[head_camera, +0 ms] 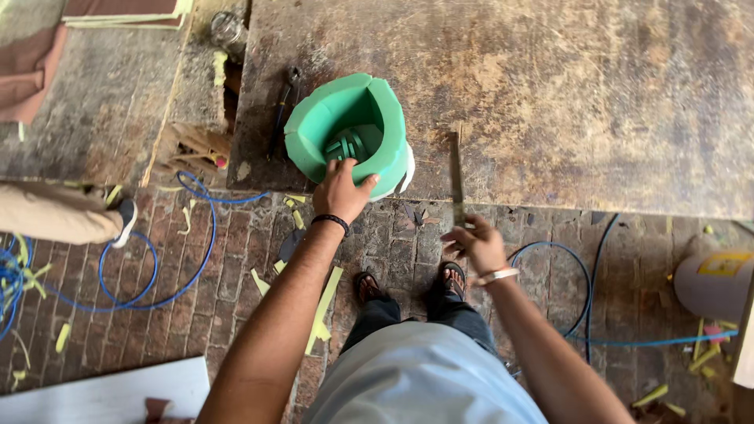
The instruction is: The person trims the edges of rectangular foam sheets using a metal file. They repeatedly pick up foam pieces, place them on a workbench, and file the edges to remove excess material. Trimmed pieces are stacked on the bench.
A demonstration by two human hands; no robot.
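A brick floor (408, 235) runs across the lower half of the frame, strewn with yellow foam scraps (323, 310) and loops of blue hose (149, 275). Above it, filling the upper middle and right, sits a worn, stained counter (565, 94) with a rough wooden top.

Near the counter's lower left edge stands a green foam tub (369, 110), a thick-walled hollow piece open at the top, with a darker green part down inside it. The left hand (342, 188), a black band at its wrist, grips the tub's near rim, thumb out to the right and fingers curled over the wall into the hollow.

Just right of the tub, a long thin blade (455, 177) lies upright in the frame across the counter's edge. The right hand (473, 245), below the counter over the floor, closes its fingers around the blade's lower end; a pale bangle sits on that wrist.

A dark tool (284, 102) rests on the counter just left of the tub. At the far left, another person's trouser leg and shoe (124, 220) stand on the bricks. A grey drum (711, 283) with a yellow label sits at the right edge. The person's own sandalled feet show between the arms.
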